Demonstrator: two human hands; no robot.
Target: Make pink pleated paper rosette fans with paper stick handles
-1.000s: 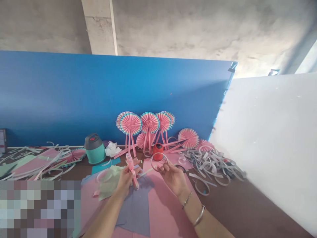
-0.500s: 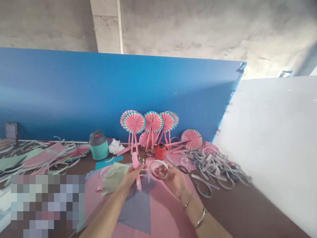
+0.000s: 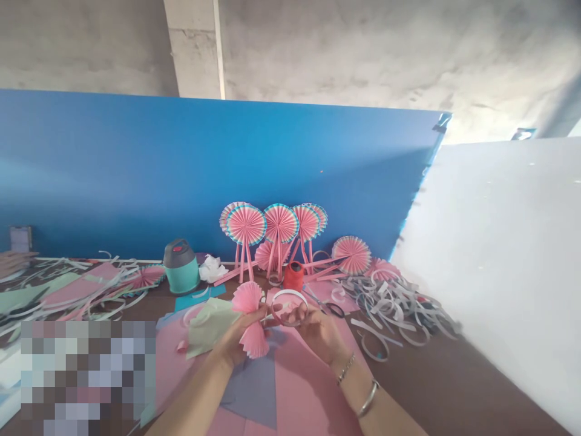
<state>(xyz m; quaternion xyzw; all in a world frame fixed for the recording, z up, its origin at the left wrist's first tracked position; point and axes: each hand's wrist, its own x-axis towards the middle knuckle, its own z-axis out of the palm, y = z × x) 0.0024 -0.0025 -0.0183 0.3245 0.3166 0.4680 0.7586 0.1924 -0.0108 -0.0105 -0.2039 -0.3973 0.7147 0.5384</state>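
My left hand (image 3: 233,342) pinches a pleated pink paper fan piece (image 3: 250,321) at its middle, and the pleats spread out above and below my fingers. My right hand (image 3: 318,330) holds a roll of clear tape (image 3: 290,306) just to the right of the pleated piece, with the two nearly touching. Both hands hover over pink and purple paper sheets (image 3: 290,387) on the brown table (image 3: 431,387).
Finished pink paper fans on sticks (image 3: 272,227) lean against the blue board (image 3: 136,169). A teal flask (image 3: 180,265), a red thread spool (image 3: 293,275), scissors (image 3: 331,307) and piles of curled paper strips (image 3: 394,303) lie around. A white board (image 3: 508,254) stands on the right.
The pleated pink strip, folded narrow before, has fanned out at both ends in my left hand. My right hand brought the tape roll down and closer to it.
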